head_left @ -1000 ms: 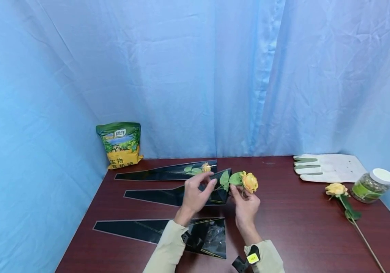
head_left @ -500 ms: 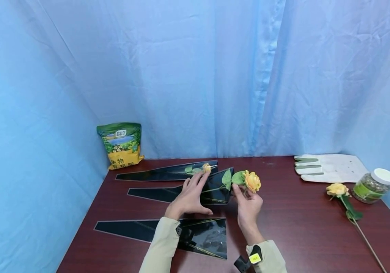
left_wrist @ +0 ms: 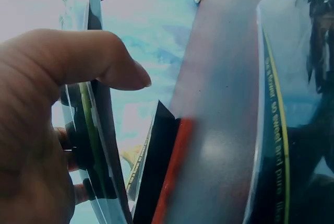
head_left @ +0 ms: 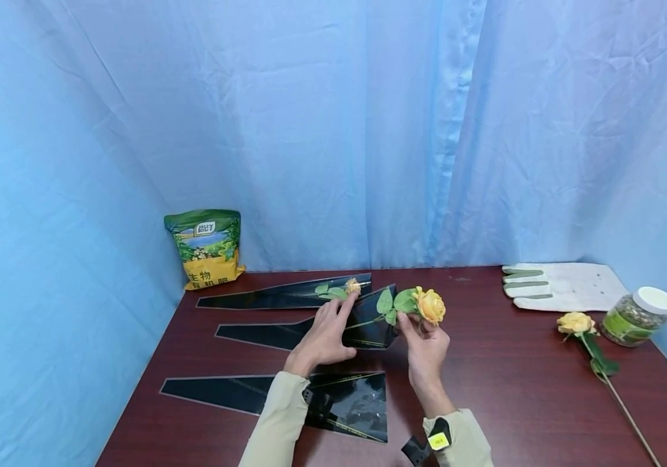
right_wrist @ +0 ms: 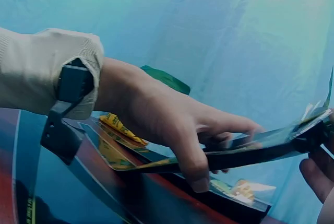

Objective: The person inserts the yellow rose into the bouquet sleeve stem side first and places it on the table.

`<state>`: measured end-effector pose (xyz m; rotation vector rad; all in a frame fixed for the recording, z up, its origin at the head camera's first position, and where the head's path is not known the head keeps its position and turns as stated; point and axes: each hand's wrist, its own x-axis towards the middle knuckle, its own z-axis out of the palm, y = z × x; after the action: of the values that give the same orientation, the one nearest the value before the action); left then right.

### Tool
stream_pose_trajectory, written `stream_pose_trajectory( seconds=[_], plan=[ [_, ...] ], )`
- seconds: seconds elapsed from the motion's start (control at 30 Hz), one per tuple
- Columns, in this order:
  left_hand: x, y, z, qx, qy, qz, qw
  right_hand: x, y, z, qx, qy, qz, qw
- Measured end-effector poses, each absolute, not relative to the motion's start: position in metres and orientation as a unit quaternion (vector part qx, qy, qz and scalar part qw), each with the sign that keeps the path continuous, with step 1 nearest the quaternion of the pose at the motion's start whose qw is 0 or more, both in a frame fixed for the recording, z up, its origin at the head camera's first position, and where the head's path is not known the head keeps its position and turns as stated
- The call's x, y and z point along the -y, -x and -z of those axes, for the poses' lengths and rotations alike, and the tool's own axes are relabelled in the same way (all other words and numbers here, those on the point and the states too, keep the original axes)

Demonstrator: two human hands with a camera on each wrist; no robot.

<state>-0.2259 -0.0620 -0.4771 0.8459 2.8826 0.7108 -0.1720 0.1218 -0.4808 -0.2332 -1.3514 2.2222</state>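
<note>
R hand pinches the yellow rose just below its bloom, approx. mid-frame, while L hand, thumb & fingers fairly wide, loosely holds the black flower sleeve across its edges. Vs. a sec ago, L hand has gone from a narrow thumb-index gap near the sleeve mouth to this wider hold farther back; prob. means the sleeve's steadied w/ stem partly in, bloom still out past its right end. Spare rose lies lower right, flat sleeve lower centre.
</note>
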Motion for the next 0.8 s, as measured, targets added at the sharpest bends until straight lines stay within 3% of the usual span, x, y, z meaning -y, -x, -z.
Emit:
stream_pose_trajectory(
  seconds=[0.8],
  plan=[
    [0.066, 0.227, 0.475, -0.933, -0.284, -0.222, 0.009, -0.131, 0.166, 0.458, 0.514, 0.124, -0.797, 0.292]
  ],
)
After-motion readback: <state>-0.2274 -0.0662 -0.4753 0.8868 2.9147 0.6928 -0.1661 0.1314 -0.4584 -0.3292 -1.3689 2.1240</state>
